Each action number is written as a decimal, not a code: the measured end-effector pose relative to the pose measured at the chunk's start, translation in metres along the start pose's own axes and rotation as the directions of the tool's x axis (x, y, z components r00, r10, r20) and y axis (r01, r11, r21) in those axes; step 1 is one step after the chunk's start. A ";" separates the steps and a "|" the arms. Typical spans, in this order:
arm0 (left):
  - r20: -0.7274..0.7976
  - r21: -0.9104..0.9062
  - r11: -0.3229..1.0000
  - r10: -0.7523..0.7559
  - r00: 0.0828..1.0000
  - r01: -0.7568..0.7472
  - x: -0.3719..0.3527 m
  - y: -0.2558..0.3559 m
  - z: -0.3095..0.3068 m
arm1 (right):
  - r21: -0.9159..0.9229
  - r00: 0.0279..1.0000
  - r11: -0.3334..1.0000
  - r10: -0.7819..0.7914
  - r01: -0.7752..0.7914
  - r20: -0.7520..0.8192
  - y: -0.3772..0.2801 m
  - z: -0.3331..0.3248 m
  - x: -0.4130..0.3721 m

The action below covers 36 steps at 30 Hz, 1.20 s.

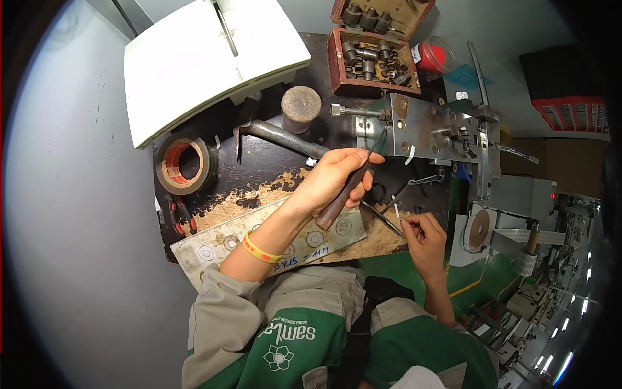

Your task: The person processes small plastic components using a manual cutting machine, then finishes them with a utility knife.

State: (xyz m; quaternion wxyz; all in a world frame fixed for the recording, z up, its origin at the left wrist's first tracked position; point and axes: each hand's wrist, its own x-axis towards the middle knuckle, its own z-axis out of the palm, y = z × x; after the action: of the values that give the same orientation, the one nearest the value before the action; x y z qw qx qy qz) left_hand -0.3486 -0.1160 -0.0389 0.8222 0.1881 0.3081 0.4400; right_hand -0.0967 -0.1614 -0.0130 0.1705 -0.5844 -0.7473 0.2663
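My left hand [337,181] is closed around the brown wooden handle [335,211] of an awl-like tool. Its thin dark blade [379,141] points up toward the metal fixture [424,126], close to the plate's left edge. A dark metal rod [382,218] slants down from under that hand. At the rod's lower end, the fingers of my right hand [424,243] are curled and pinched. Behind my left wrist lies a hammer [278,136] with a metal handle. Below my left forearm is a marked white plate [210,249] with printed circles and handwriting.
A roll of tape [184,165] and red-handled pliers [178,214] lie at left. Behind stand a round metal block [301,107], a white machine cover [207,58], a wooden box [337,65] of metal parts and a red-filled jar [435,55]. Machinery fills the right.
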 end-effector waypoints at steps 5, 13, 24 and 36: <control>-0.011 0.127 0.986 -0.106 0.994 0.107 -0.005 0.021 0.003 | 0.011 1.000 1.000 -0.022 0.022 0.003 0.003 -0.001 0.002; 0.001 0.071 0.979 -0.189 0.982 0.189 0.003 0.023 -0.011 | 0.058 0.996 0.996 -0.064 0.060 0.055 0.017 0.002 0.012; -0.126 0.103 0.992 0.079 0.989 -0.067 -0.020 -0.008 -0.015 | 0.128 0.997 0.990 -0.065 0.059 0.044 0.044 -0.021 0.012; -0.167 0.810 -0.225 0.797 0.581 0.542 -0.060 -0.062 -0.060 | 0.159 0.991 0.986 -0.062 0.043 0.120 0.102 -0.054 0.000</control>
State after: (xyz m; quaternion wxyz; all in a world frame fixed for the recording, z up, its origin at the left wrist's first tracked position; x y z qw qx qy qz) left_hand -0.3768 -0.1973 -0.0990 0.0247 0.5692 0.8064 0.1584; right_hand 0.0134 -0.1326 -0.0305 0.1758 -0.5315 -0.7485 0.3554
